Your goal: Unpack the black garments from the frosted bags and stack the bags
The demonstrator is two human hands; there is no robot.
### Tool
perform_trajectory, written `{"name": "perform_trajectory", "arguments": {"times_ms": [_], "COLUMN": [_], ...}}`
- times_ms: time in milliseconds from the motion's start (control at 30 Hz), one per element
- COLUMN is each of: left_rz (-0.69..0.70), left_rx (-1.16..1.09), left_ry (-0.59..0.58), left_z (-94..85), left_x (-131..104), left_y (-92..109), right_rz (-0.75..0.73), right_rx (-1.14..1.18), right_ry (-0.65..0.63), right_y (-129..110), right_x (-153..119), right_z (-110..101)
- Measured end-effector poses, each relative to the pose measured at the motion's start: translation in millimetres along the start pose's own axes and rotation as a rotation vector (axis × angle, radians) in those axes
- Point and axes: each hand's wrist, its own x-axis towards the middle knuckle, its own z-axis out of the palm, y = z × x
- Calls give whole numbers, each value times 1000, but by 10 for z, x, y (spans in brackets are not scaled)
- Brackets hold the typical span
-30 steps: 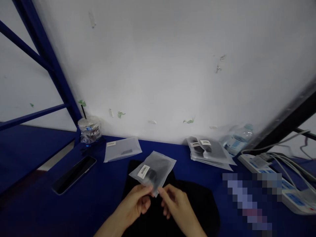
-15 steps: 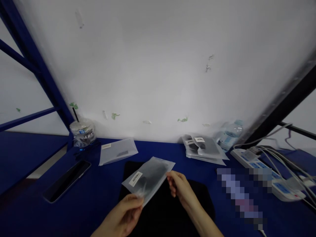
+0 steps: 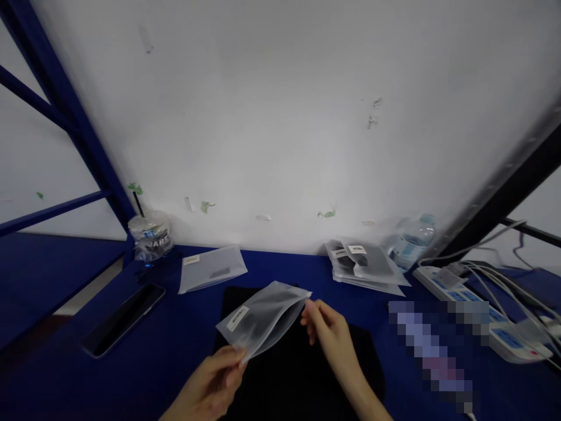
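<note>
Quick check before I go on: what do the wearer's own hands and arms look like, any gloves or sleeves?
The left hand and right hand are both ungloved, with no ring, watch or bracelet visible. No sleeve or cable shows on either arm in view.

At least four frosted zip bags show: one held bag, a second bag at the back edge of the desk toward its left, and a stack of two or more toward its right, overlap hiding the exact number. Four white labels are visible. Also one phone, one cup with one straw, one bottle, one power strip, several overlapping cables, and two hands, a left hand and a right hand.
</note>
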Motion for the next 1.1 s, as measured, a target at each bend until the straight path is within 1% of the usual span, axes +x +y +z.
{"name": "perform_trajectory", "arguments": {"times_ms": [67,100,133,200,300,367,433,533,567,600,667,733,767,833,900,1000,1067,1100], "left_rz": [-29,-29,-36,-53,-34,-3,-1,3,23,55,130,190,211,263,319,378,441,489], "left_rx": [-94,-115,-137,-168,-179,-142,-82,-26,-25,-32,-46,-35,-18,22,84,213,315,370], "left_ry": [-16,-16,-10,22,51,31,-10,-36,-15,30,160,265,294,319,352,418,494,540], "left_z": [95,140,183,253,308,318,323,348,361,373,385,364,339,255,130,-116,-291,-369], "left_x": [7,6,3,-2,10,29,41,29,25,27,66,163,231,383,519,612,586,552], "left_y": [17,29,42,67,77,66,58,92,119,156,259,417,524,796,1128,1627,1881,1968], "right_rz": [-306,-431,-511,-596,-629,-650,-680,-740,-760,-781,-846,-933,-979,-1043,-1052,-994,-956,-934], "right_rx": [-237,-340,-419,-587,-932,-1116,-1170,-1058,-1009,-965,-906,-883,-885,-913,-951,-979,-978,-975], "right_ry": [-68,-117,-162,-209,-204,-191,-190,-198,-201,-205,-201,-175,-151,-102,-75,-78,-98,-109], "right_y": [-62,-81,-90,-85,-35,13,65,122,129,128,100,49,23,-7,28,226,404,483], "right_x": [-170,-240,-292,-332,-254,-165,-98,-94,-118,-150,-223,-288,-314,-356,-396,-483,-563,-605], "right_z": [45,67,89,133,215,276,324,334,321,301,259,232,231,254,306,393,430,440]}}
